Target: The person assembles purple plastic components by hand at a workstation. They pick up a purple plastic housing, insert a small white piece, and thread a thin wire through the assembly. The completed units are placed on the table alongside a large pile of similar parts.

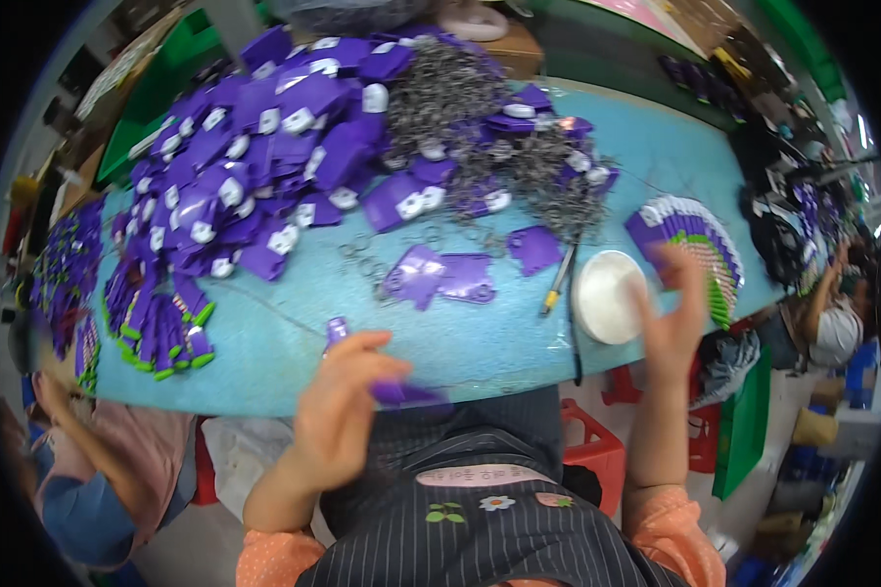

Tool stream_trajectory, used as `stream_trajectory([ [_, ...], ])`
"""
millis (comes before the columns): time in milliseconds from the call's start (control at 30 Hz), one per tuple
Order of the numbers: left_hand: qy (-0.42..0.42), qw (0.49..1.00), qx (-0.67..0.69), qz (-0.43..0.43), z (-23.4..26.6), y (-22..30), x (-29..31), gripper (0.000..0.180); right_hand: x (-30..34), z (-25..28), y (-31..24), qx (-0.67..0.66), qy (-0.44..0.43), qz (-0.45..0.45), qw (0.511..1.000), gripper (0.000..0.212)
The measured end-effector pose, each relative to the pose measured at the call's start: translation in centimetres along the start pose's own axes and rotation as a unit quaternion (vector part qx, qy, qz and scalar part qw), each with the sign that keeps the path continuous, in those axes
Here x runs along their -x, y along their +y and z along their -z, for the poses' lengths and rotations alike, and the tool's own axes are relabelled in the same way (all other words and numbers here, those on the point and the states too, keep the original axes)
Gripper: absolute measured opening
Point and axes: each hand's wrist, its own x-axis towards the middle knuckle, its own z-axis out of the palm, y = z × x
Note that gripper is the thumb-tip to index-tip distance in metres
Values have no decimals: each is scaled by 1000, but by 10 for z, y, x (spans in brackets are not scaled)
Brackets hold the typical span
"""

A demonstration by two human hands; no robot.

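My left hand (pixel 335 411) is above the front edge of the blue table, its fingers closed on a purple plastic piece (pixel 401 393) that is smeared by motion. Just beyond the fingertips a small purple part (pixel 337 331) shows; I cannot tell whether it is held too. My right hand (pixel 677 318) hovers by the right rim of a round white bowl (pixel 607 311), blurred, with thumb and fingers apart and nothing visible between them. Flat purple pieces (pixel 460 278) lie on the tabletop between the hands. A fan of purple pieces with green ends (pixel 707 245) lies beyond my right hand.
A large heap of purple pieces with white ends (pixel 255 137) covers the back left, beside a tangle of thin metal rings (pixel 440 93). Green-ended bundles (pixel 162 328) lie at left. A yellow-handled cutter (pixel 554 293) is near the bowl. Another person (pixel 117 460) sits at left.
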Motion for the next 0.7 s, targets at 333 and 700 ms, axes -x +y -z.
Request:
stream_trajectory([
  [333,36,987,136,82,-38,10,26,53,58,-30,-86,-411,-436,-27,800,71],
  [700,-43,655,698,287,-60,-20,40,44,74,-59,-113,-297,-223,169,913,76],
])
